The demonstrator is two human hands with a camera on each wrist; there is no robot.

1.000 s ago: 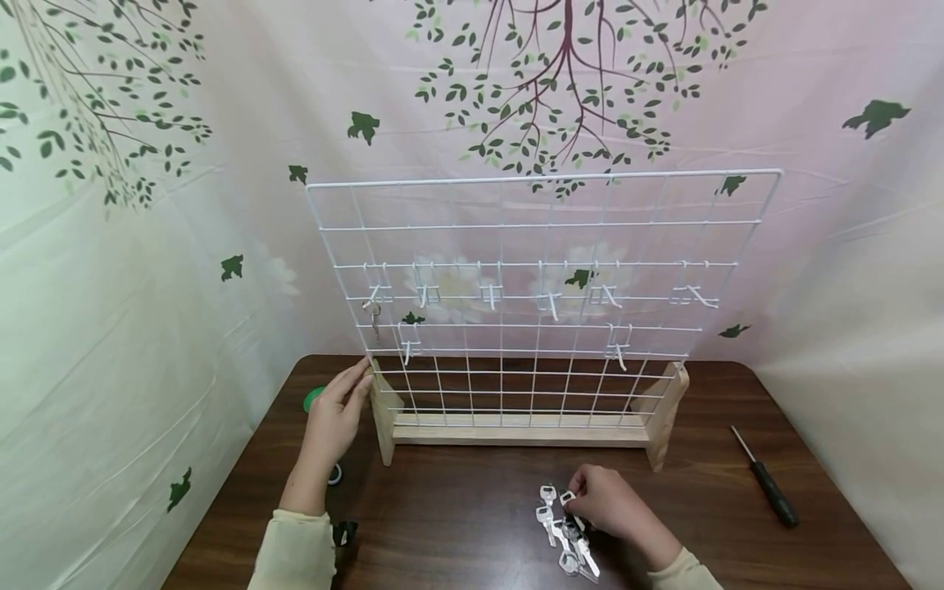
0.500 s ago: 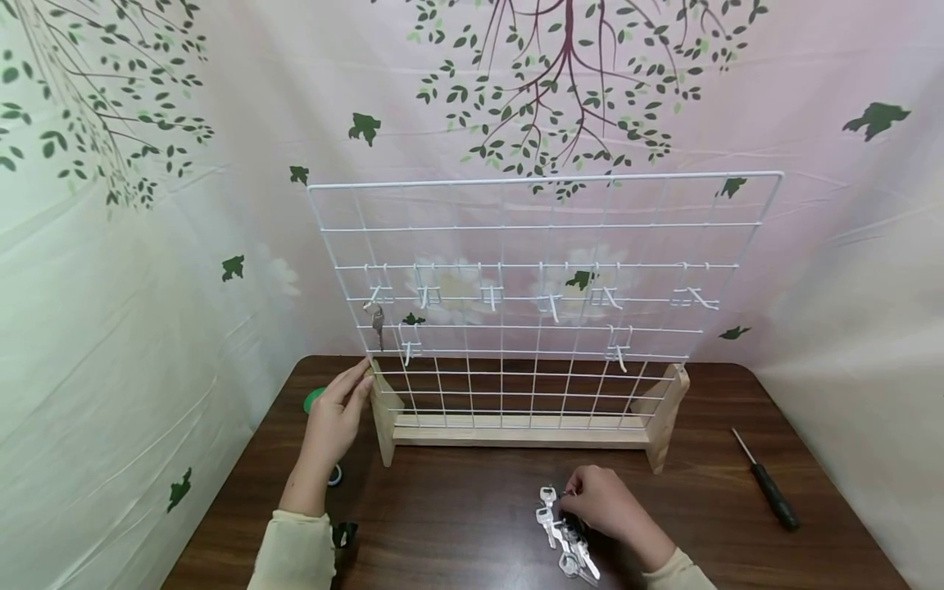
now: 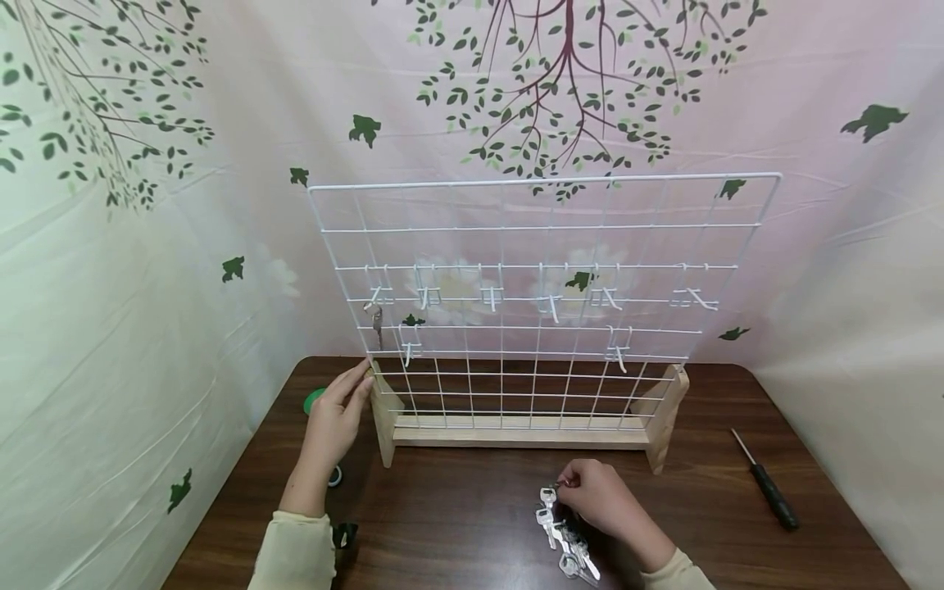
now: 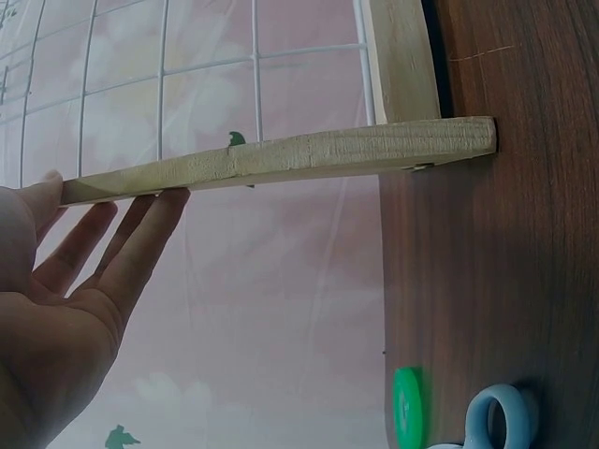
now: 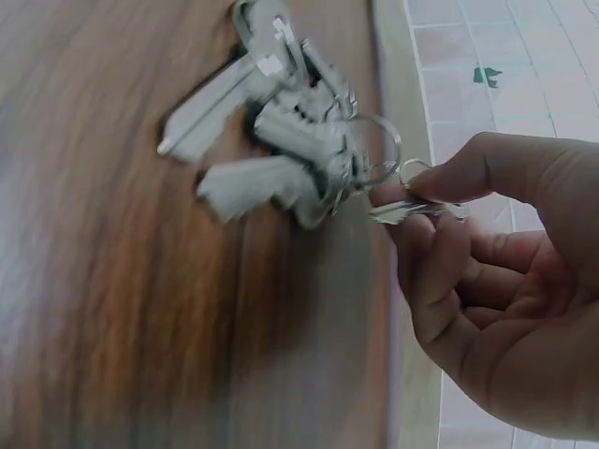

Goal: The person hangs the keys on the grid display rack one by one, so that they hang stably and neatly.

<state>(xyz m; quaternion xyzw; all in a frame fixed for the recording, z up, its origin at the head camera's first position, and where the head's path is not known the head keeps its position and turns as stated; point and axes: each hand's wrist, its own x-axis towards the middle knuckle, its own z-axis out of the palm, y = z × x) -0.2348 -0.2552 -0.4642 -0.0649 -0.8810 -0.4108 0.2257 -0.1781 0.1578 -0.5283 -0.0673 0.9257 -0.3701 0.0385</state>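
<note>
A wire grid rack (image 3: pixel 542 299) stands on the table (image 3: pixel 457 508), behind both hands. The left hand (image 3: pixel 335 418) rests against the rack's left wooden foot (image 3: pixel 383 418). The right hand (image 3: pixel 601 496) pinches a key (image 5: pixel 412 211) just right of a pile of keys (image 3: pixel 564 533). A screwdriver (image 3: pixel 767 479) lies well right of it.

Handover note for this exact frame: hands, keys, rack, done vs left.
Left hand: open, straight fingers resting against the left wooden foot of the wire rack.
Right hand: pinching one key by its ring, just above the key pile on the table.
Done: one key hangs on the leftmost hook.
Left: the other hooks are bare; the pile is unhung.
</note>
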